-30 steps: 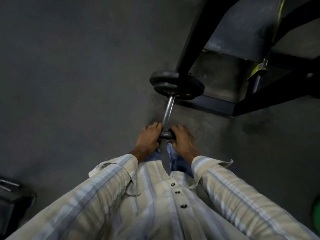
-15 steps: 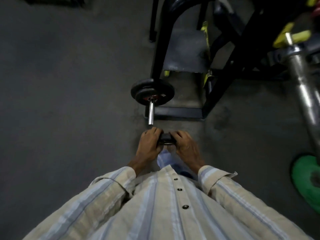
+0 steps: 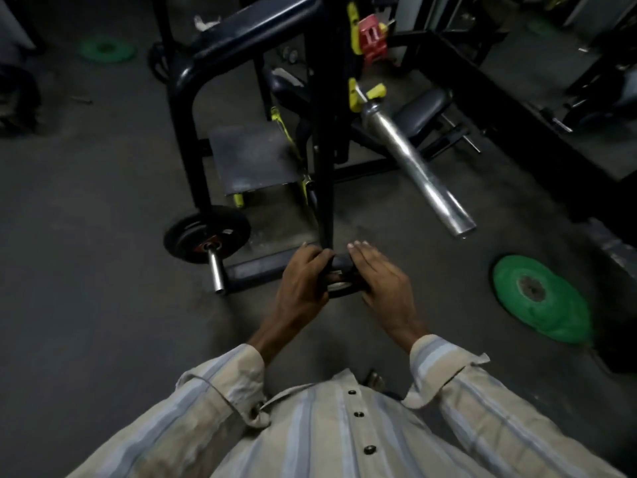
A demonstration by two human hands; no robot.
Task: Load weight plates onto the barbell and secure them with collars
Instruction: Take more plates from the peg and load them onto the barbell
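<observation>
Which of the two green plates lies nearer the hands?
The green plate on the floor at right, beside the right hand; the other lies far off, top left.

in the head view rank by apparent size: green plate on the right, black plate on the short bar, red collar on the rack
1. green plate
2. black plate
3. red collar, though it sits farthest from the camera.

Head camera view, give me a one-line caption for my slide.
Both hands, left hand and right hand, hold a small black weight plate above the gym floor, near a bare barbell sleeve.
</observation>
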